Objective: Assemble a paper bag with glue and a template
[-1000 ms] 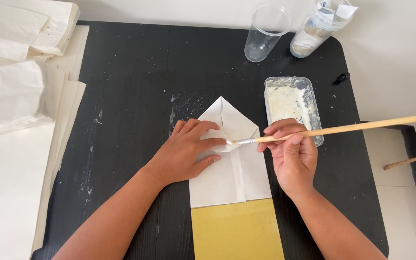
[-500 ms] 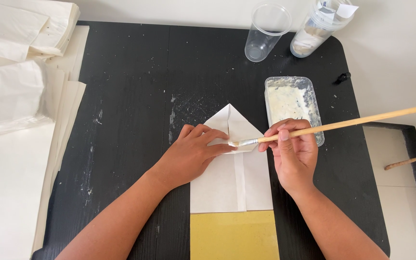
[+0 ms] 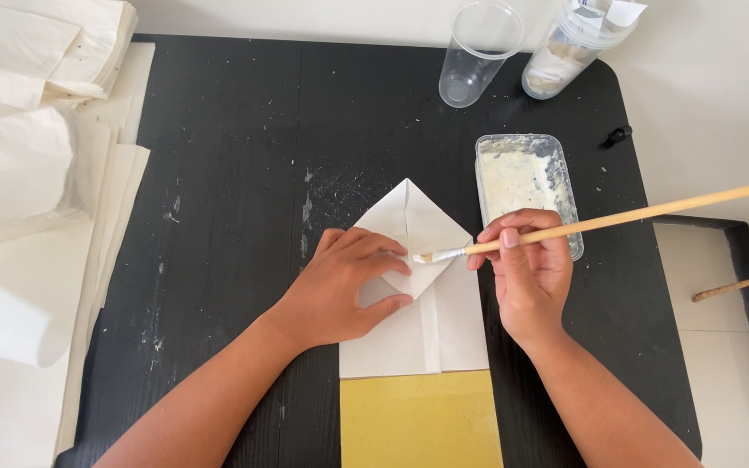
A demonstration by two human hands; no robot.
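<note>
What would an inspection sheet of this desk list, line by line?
Surface: black table, flecked with white smears.
Job's things: white folded paper with a pointed top, a yellow sheet below it; paintbrush; rectangular tray of white paste.
Clutter: empty clear cup, a second cup with white residue, stacks of white paper at the table's left, small black bit.
Hands: left hand presses flat on the paper; right hand holds the brush, bristles on the fold.
Cables: nothing seen.
Surroundings: pale floor, a wooden stick lying at right.

head cam | looks steeply down, close (single view) | black table [image 3: 218,173]
</note>
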